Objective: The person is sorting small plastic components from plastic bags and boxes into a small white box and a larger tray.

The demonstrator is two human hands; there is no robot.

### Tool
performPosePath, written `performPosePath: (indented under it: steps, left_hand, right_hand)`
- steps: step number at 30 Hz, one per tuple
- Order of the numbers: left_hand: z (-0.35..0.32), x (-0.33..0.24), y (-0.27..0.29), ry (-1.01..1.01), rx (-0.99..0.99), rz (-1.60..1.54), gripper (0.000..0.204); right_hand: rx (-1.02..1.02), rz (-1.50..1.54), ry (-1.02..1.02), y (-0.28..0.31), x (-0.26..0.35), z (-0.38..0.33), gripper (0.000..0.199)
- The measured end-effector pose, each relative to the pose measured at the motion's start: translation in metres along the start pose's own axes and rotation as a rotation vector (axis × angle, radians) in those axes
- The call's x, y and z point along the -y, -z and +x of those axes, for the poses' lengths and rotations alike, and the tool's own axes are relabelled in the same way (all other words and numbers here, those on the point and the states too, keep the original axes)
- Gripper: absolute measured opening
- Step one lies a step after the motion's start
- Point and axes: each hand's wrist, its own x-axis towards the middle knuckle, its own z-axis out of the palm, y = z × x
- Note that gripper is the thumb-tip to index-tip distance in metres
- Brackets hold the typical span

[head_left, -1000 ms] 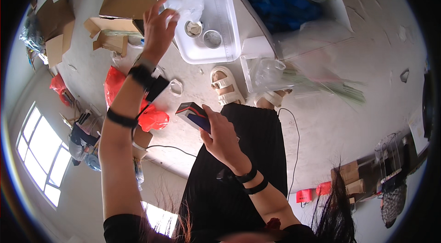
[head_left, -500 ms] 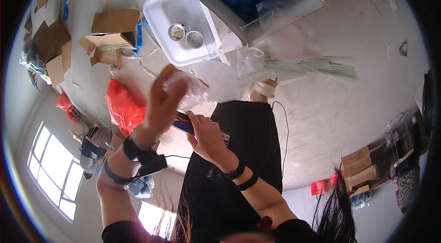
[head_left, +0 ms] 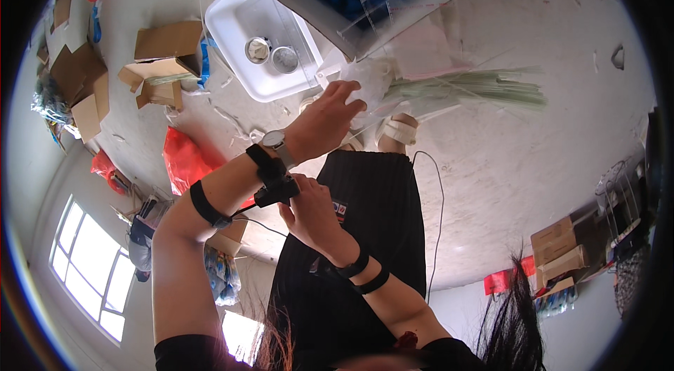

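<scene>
My left hand [head_left: 324, 124], with a watch and a strapped black device on its arm, reaches out over my lap. Its fingers are spread at the edge of a crumpled clear plastic bag [head_left: 375, 83]; whether they touch it I cannot tell. Below, my right hand [head_left: 312, 213] is curled, fingertips behind the strapped device, so whatever it grips is hidden. Beside the bag lies a bundle of thin pale-green strips [head_left: 477, 89]. A white plastic tray [head_left: 228, 27] beyond my left hand carries two round containers, one with pale contents [head_left: 258, 50], the other greyish [head_left: 284, 60].
A large open box [head_left: 414, 20] of blue items stands just beyond the bag. Cardboard boxes [head_left: 165, 44] and a red plastic bag [head_left: 184, 164] sit to the left. A thin cable [head_left: 441, 216] runs along the floor right of my black-clothed lap.
My left hand has let go of the clear plastic it held and moved right, fingers spreading toward the bag. The dark, red-edged thing at my right hand is now hidden. The view shifted slightly.
</scene>
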Motion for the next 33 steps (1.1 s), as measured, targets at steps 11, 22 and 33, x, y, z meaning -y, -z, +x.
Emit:
performPosePath:
  steps: [11, 22, 33]
  left_hand:
    - [0.052, 0.018, -0.065, 0.014, 0.154, 0.474, 0.028]
    - [0.073, 0.032, -0.067, 0.18, 0.114, 0.407, 0.022]
    - [-0.092, -0.026, 0.09, 0.325, -0.748, -0.21, 0.072]
  right_hand:
    - [0.042, -0.103, -0.002, -0.005, 0.0, 0.0, 0.043]
    - [0.143, -0.168, 0.012, -0.022, -0.008, 0.004, 0.041]
    - [-0.04, 0.099, -0.036, 0.003, 0.004, 0.031, 0.071]
